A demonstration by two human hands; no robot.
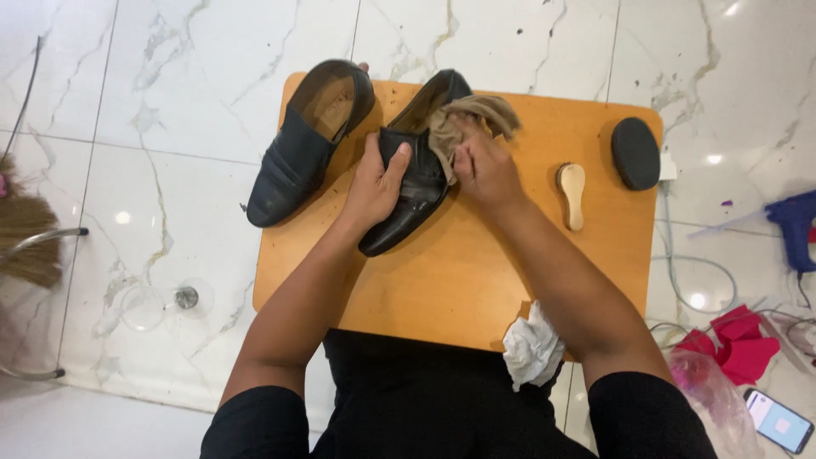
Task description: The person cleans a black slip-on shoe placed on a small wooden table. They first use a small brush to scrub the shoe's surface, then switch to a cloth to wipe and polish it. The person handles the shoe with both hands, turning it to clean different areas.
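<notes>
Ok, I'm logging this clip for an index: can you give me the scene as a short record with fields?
Surface: orange wooden board over white marble floor tiles
Left hand: grips black leather shoe across its middle
Right hand: presses tan crumpled cloth at the shoe's opening
Beside, apart: second black leather shoe, on the board's far left corner
Also on board: pale wooden-backed brush, black oval sponge, white crumpled rag

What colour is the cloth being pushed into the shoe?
Tan-beige; the cloth shows best in the head view, under the right hand, against the black shoe.
</notes>
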